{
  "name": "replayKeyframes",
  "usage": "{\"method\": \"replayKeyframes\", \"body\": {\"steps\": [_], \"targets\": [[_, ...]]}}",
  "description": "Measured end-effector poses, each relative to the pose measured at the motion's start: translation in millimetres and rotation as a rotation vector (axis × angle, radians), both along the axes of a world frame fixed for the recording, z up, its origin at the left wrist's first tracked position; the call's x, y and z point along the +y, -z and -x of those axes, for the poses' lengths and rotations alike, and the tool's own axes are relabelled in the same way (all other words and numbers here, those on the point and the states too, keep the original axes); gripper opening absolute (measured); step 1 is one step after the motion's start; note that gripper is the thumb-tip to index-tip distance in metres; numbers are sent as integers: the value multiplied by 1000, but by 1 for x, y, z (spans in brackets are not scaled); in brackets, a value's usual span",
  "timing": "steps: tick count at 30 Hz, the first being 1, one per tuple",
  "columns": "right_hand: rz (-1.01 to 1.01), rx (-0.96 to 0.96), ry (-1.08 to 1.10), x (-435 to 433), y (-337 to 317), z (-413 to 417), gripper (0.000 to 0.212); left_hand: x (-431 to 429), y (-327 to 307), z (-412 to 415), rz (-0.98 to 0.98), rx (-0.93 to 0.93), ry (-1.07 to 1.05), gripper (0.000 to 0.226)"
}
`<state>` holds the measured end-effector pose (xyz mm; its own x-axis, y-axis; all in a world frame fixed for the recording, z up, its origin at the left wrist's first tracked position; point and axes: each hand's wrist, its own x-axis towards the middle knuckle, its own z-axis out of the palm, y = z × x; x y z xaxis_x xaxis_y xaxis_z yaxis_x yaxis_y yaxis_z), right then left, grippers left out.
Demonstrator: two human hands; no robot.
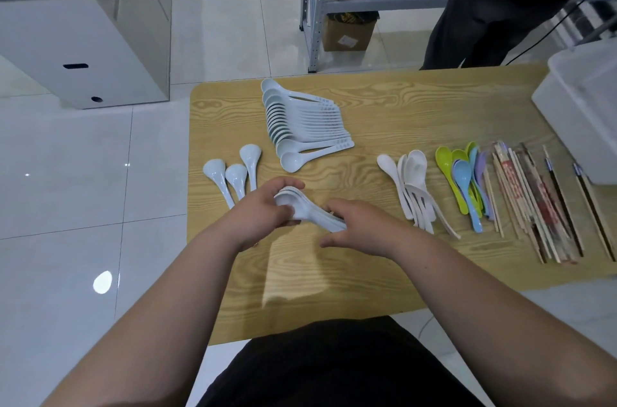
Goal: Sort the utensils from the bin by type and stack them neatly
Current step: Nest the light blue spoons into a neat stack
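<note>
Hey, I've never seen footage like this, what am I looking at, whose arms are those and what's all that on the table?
There is no machine: a person wears one camera on the head, looking forward and down. The left grip, a bare hand, holds the bowl end of a small stack of white spoons; the right grip closes over its handles. On the wooden table lie a long nested row of spoons, three loose spoons, a white spoon pile, coloured spoons and chopsticks. A white bin stands at the right.
</note>
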<state>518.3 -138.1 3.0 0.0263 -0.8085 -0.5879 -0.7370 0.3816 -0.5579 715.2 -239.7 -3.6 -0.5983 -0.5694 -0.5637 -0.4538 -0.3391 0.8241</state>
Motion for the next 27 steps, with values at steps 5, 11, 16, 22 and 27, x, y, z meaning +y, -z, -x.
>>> {"method": "replayKeyframes", "body": {"steps": [5,11,16,22,27], "targets": [[28,124,-153,-24,12,32,35,-7,6,33,-41,13,-114,44],[196,377,-375,-57,27,61,37,-22,15,65,-322,82,-325,30],[181,314,-394,-72,39,70,53,-29,25,85,-135,-44,-499,25],[188,317,-450,-89,50,86,62,-29,37,95,-196,58,-664,25],[227,194,-450,-104,56,95,62,-47,37,111,-91,21,-744,21]]}}
